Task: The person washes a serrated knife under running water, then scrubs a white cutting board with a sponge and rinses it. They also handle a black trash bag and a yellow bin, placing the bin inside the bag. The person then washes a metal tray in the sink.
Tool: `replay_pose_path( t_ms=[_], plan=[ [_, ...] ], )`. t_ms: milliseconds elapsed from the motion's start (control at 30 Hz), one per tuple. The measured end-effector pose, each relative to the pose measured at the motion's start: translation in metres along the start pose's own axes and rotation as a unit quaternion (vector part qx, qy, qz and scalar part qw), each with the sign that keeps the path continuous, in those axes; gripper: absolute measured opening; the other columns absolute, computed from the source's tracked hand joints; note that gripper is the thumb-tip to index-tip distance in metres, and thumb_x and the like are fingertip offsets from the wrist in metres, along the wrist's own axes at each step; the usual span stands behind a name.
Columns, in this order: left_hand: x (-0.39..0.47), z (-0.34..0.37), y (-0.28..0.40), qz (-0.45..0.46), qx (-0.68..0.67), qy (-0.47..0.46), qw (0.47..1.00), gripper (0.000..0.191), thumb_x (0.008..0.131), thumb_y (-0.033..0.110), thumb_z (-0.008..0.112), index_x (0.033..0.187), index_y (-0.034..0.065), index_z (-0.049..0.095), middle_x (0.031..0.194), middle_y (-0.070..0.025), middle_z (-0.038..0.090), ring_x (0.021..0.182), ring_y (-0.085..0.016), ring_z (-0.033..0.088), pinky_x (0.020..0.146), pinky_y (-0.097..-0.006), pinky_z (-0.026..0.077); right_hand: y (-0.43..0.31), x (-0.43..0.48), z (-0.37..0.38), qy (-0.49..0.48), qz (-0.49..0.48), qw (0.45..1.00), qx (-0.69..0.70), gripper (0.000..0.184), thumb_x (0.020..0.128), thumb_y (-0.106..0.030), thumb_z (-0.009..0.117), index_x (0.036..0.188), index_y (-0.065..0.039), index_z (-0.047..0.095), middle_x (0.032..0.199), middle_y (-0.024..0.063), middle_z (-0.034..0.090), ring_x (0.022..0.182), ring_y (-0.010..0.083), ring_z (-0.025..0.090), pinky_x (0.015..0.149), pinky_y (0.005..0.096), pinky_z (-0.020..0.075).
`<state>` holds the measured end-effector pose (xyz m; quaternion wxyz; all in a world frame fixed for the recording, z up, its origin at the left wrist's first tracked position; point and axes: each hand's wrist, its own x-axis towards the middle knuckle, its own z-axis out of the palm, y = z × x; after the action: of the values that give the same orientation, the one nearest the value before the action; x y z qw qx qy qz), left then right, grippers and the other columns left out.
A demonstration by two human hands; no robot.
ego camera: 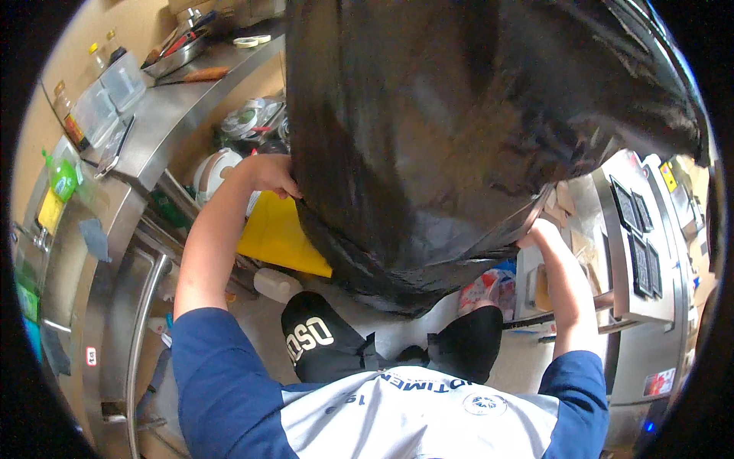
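Observation:
A large black plastic bag (pixel 424 132) spreads out in front of me and fills the upper middle of the head view. My left hand (pixel 270 175) grips its left edge, fingers curled over the plastic. On the opposite edge, my right hand (pixel 536 232) is closed on the bag, its fingertips partly hidden by the film. The bag's lower edge hangs in a curve between both hands, above my knees. Behind its left side shows a yellow sheet-like thing (pixel 281 235), partly covered by the bag.
A steel counter (pixel 172 109) on the left bears a phone (pixel 117 146), clear plastic containers (pixel 103 109) and a metal bowl (pixel 175 60) of utensils. A white plastic jug (pixel 276 285) lies on the floor. At right, black trays (pixel 633 229) sit by a steel worktop (pixel 585 212).

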<state>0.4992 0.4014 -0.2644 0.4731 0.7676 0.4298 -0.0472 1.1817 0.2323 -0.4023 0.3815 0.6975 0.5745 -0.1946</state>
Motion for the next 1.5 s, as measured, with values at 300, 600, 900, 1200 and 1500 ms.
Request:
replay_pose_path(
  t_ms=[300,600,900,1200,1500],
  plan=[
    [0.028,0.024,-0.011,0.016,0.043,0.017,0.999,0.02,0.076,0.015,0.077,0.082,0.0008,0.064,0.07,-0.0082,0.06,0.063,-0.019,0.058,0.063,-0.0313,0.046,-0.012,-0.044,0.018,0.094,0.004,0.994,-0.061,0.034,0.087,-0.021,0.063,0.115,-0.003,0.068,0.104,0.0131,0.072,0.092,0.0262,0.07,0.083,0.0433,0.0546],
    [0.066,0.029,-0.03,0.051,0.069,0.018,0.996,0.018,0.076,0.012,0.075,0.083,-0.002,0.066,0.075,-0.0119,0.067,0.068,-0.02,0.065,0.063,-0.0326,0.05,-0.022,-0.075,-0.006,0.164,0.067,0.984,0.024,0.032,0.087,-0.021,0.063,0.114,-0.003,0.068,0.103,0.0127,0.072,0.091,0.0258,0.069,0.082,0.0427,0.0545],
    [0.039,0.039,0.03,0.02,0.01,0.061,0.998,0.016,0.076,0.011,0.074,0.081,-0.0016,0.066,0.072,-0.0112,0.065,0.066,-0.021,0.064,0.062,-0.0344,0.05,-0.021,-0.071,0.01,0.187,0.07,0.973,0.117,0.03,0.088,-0.021,0.063,0.112,-0.003,0.068,0.102,0.0123,0.072,0.089,0.0254,0.069,0.08,0.0421,0.0545],
    [0.075,0.038,0.007,0.026,-0.041,0.066,0.997,0.012,0.075,0.007,0.071,0.081,-0.0004,0.064,0.068,-0.0091,0.061,0.063,-0.02,0.061,0.059,-0.034,0.048,-0.011,-0.076,0.024,0.205,0.065,0.952,0.217,0.029,0.089,-0.021,0.063,0.111,-0.002,0.068,0.1,0.0119,0.072,0.088,0.025,0.069,0.079,0.0415,0.0544],
    [0.073,0.065,0.011,0.025,-0.083,0.1,0.991,0.04,0.076,0.01,0.076,0.113,0.0002,0.064,0.079,-0.0082,0.065,0.068,-0.018,0.061,0.062,-0.0323,0.051,-0.01,-0.071,0.037,0.255,0.058,0.891,0.372,0.027,0.089,-0.021,0.063,0.109,-0.002,0.067,0.099,0.0115,0.071,0.087,0.0246,0.069,0.078,0.0408,0.0544]
  ],
)
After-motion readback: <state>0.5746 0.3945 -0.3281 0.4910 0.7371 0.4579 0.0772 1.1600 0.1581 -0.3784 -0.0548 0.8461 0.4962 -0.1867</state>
